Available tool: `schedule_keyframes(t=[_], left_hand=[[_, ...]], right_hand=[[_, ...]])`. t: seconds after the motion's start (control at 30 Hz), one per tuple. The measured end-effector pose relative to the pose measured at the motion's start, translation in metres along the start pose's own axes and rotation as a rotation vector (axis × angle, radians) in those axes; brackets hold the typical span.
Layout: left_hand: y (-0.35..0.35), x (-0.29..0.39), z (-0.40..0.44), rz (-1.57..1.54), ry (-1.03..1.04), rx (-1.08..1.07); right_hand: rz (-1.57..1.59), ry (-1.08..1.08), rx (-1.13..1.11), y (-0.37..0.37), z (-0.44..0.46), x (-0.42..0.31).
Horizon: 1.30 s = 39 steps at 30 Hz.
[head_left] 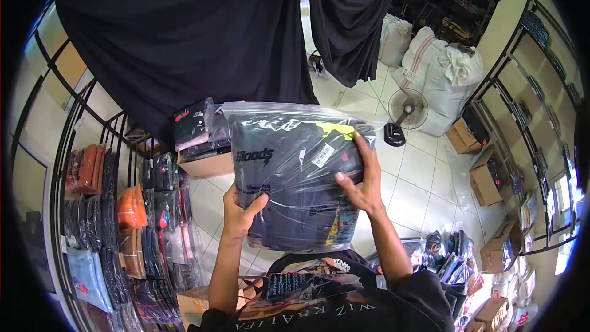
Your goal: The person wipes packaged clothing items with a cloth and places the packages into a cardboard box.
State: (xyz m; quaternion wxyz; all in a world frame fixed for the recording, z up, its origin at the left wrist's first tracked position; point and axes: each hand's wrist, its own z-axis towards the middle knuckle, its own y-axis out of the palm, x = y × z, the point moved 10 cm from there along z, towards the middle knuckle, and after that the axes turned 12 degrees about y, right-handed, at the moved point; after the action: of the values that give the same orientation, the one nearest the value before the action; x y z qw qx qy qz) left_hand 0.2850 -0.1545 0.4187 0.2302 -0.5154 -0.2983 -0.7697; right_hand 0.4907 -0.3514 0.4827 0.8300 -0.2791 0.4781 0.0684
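A clear plastic bag with dark folded clothing inside is held up in front of my chest. "Bloods" is printed on its upper left, and a white barcode label and a yellow piece show near the top right. My left hand grips the lower left edge, thumb on the front. On the right side, my right hand clasps the bag with its thumb across the front. The fingers behind the bag are hidden.
Racks on the left hold bagged clothes. A cardboard box with bagged garments stands behind the bag. Farther back are a black curtain, a floor fan and white sacks. More boxes line the right-hand rack.
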Motion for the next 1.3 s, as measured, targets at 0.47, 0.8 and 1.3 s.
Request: schedule_keyframes(t=[0.47, 0.8, 1.3], left_hand=[[0.005, 0.019, -0.003, 0.015, 0.105, 0.010], [-0.010, -0.001, -0.011, 0.015, 0.028, 0.053], [-0.031, -0.092, -0.019, -0.065, -0.368, 0.180]], right_hand=[[0.042, 0.049, 0.186, -0.015, 0.008, -0.030], [0.038, 0.061, 0.149, -0.001, 0.011, -0.026], [0.388, 0.665, -0.339, 0.054, -0.008, 0.111]])
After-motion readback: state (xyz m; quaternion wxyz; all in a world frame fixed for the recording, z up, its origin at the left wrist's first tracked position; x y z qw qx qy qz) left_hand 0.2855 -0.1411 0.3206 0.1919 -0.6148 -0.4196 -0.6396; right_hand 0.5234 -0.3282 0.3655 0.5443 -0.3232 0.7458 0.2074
